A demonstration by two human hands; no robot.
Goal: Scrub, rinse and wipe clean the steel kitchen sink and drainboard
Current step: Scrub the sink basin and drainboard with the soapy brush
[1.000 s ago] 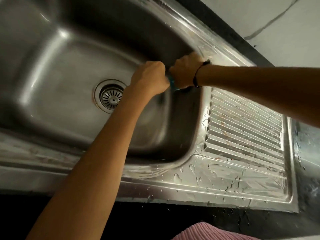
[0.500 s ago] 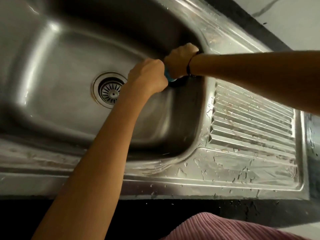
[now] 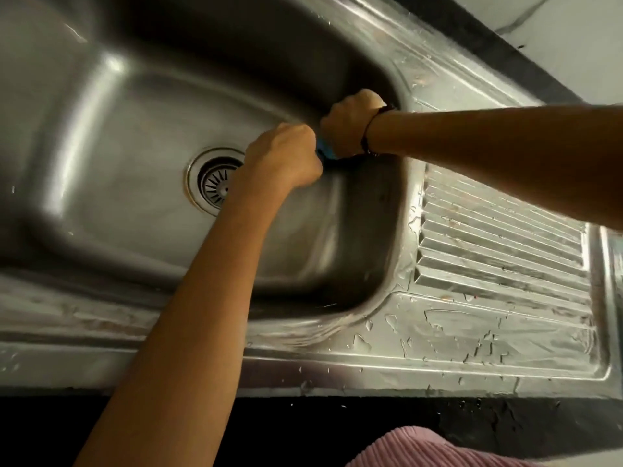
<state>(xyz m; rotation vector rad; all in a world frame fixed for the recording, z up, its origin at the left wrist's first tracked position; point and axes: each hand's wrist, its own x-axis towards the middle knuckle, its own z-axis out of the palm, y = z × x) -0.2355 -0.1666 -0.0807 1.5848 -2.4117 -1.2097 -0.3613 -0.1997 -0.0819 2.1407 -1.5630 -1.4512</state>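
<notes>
Both fists inside brushed steel sink basin [image 3: 111, 183], at its right wall. Left hand [image 3: 281, 156] and right hand [image 3: 350, 121] each curled tight around 1 small blue scrubber [image 3: 325, 151] between them. Round slotted drain [image 3: 214, 178] just left. Ribbed steel drainboard [image 3: 499, 251] wet, water-beaded.

Both arms were stretched forward and the hands were brought close together, knuckles toward the camera. The left hand [image 3: 282, 156] was curled into a fist, with its forearm extended straight from the lower left. The right hand [image 3: 350, 120] was likewise closed, its wrist bent, and its forearm was angled in from the right.
</notes>
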